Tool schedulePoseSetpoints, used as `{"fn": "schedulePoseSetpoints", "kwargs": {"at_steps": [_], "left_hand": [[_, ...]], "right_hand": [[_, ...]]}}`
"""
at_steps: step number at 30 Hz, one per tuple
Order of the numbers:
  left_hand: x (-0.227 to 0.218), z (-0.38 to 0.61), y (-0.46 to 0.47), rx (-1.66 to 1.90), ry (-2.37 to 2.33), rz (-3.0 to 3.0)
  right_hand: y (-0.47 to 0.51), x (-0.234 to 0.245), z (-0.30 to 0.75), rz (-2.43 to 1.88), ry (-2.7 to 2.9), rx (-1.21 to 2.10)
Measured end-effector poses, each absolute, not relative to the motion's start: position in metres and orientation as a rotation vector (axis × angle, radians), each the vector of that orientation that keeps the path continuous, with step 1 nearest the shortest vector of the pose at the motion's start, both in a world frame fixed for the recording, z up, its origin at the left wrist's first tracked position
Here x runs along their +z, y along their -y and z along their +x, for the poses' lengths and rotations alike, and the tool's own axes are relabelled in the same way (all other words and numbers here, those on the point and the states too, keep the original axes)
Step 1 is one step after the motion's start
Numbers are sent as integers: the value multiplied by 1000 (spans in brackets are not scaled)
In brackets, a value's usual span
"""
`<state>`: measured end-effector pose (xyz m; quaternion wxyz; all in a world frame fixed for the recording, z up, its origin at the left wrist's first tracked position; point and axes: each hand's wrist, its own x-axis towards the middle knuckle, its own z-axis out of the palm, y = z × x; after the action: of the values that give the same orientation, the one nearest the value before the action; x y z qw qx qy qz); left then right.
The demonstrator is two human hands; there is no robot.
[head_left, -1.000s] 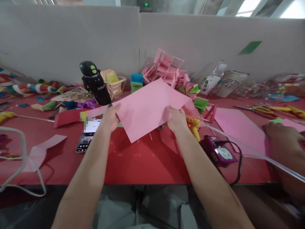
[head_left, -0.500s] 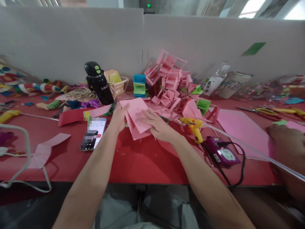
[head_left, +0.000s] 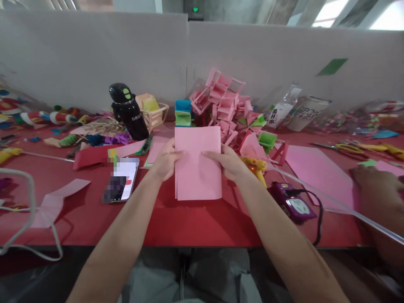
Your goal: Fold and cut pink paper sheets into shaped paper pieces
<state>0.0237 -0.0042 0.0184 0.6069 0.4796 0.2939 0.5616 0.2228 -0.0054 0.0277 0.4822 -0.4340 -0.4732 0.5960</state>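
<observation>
A folded sheet of pink paper [head_left: 198, 176] is held up facing me above the red table, its layers showing slightly apart at the lower left. My left hand [head_left: 167, 160] grips the left edge, thumb on the front and fingers behind. On the opposite edge my right hand [head_left: 231, 162] pinches the paper the same way. The fingers behind the sheet are mostly hidden. Just beyond it rises a pile of pink paper chairs [head_left: 225, 103], partly covered by the sheet. A yellow glue gun [head_left: 257, 167] lies close to my right wrist.
A phone [head_left: 123, 181] lies left of my arms, with a black bottle [head_left: 129, 113] behind it. On the right are a purple box with a cable [head_left: 293, 204], pink sheets [head_left: 318, 172] and scissors [head_left: 344, 148]. Another person's hand [head_left: 375, 185] rests at the far right.
The pink paper has turned from slanted to upright and square to me, its layers closer together. My right hand has moved from lying on its front to gripping the right edge.
</observation>
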Motion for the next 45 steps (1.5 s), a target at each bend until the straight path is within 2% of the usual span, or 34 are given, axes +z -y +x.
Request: {"fn": "schedulePoseSetpoints", "kwargs": {"at_steps": [7, 12, 28, 45], "left_hand": [[13, 30, -15, 1351, -950, 1188], [15, 26, -15, 1271, -851, 1224], [23, 16, 15, 1300, -1095, 1441], [30, 17, 21, 1435, -1137, 1529]], "right_hand": [[5, 20, 224, -1118, 1106, 1319], [11, 20, 228, -1082, 1050, 1482], [31, 15, 224, -1180, 1008, 1352], [37, 17, 225, -1167, 1103, 1286]]}}
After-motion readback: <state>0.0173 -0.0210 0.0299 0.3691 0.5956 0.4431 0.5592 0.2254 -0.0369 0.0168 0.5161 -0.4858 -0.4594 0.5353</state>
